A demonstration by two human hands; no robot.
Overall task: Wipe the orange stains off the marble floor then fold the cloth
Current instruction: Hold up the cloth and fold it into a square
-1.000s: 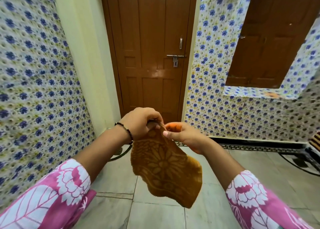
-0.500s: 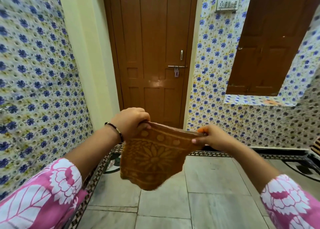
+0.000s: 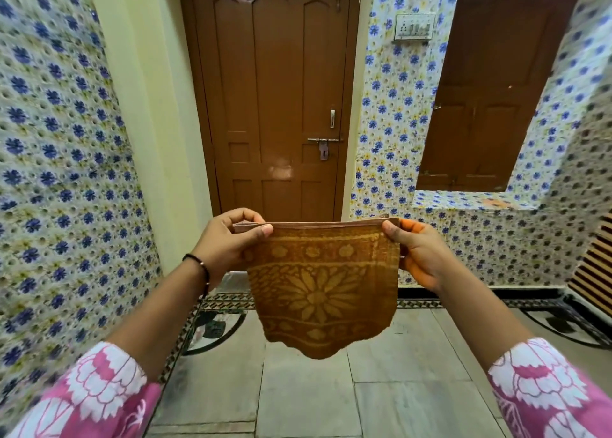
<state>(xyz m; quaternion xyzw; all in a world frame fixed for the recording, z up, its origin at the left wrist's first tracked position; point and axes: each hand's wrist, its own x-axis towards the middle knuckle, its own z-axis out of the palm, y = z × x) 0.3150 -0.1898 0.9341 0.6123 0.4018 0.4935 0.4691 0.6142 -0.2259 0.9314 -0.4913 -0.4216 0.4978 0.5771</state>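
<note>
Head view: left hand (image 3: 228, 238) and right hand (image 3: 414, 255) pinch the cloth (image 3: 321, 285) taut by its top corners; a loose pinch could spill the layers.

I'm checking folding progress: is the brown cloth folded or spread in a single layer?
Folded. The cloth hangs doubled: stacked layers show along its top edge, pinched at each corner by the left hand and right hand.

A matt, coarse-woven cloth (image 3: 319, 282) is seen. Behind the cloth, a glossy varnished wooden door (image 3: 275, 106) with a metal latch (image 3: 323, 141) is shown; below it, dull polished marble floor (image 3: 397, 388).
</note>
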